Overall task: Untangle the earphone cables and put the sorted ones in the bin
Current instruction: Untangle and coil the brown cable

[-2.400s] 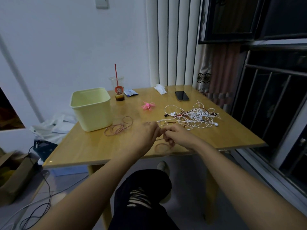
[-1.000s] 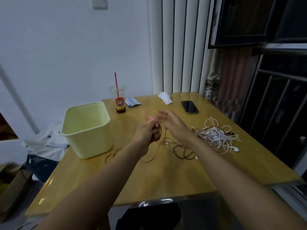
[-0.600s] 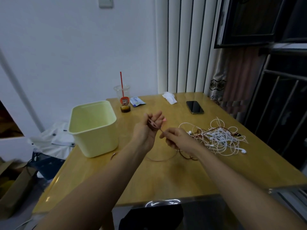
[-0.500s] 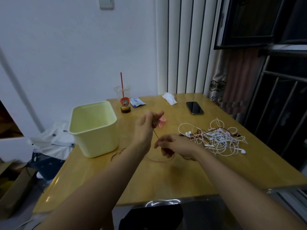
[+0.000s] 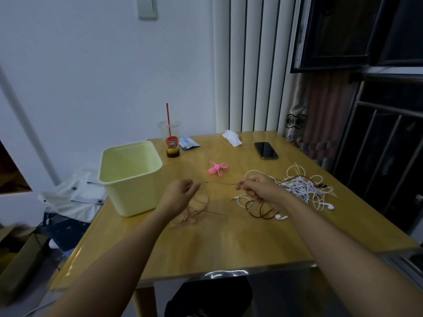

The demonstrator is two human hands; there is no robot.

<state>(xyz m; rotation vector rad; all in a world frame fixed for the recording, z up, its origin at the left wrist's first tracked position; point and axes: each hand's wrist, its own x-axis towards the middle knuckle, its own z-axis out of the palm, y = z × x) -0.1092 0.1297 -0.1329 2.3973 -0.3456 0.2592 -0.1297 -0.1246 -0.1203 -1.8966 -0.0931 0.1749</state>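
Mid-untangle at worktop (image 5: 229, 239): right hand (image 5: 256, 189) grip pinched on pinkish cable (image 5: 222, 183), strand taut leftward toward left hand (image 5: 180, 194). Left grip loosely curled above coil (image 5: 194, 210) of like-coloured cable; hold impossible to tell. Yellow bin (image 5: 137, 197) left of coil, near. White tangle (image 5: 302, 188) right, just beyond right hand. Likely risk: hard pull cinching knots in tangle, or dragging it along worktop; strand end slipping free.

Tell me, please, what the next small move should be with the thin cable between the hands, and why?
Probably the left hand should pinch the free end of the thin cable and draw it leftward: the right hand pinches it, its end lies just off the left hand, and the rest seems to run back towards the tangle.
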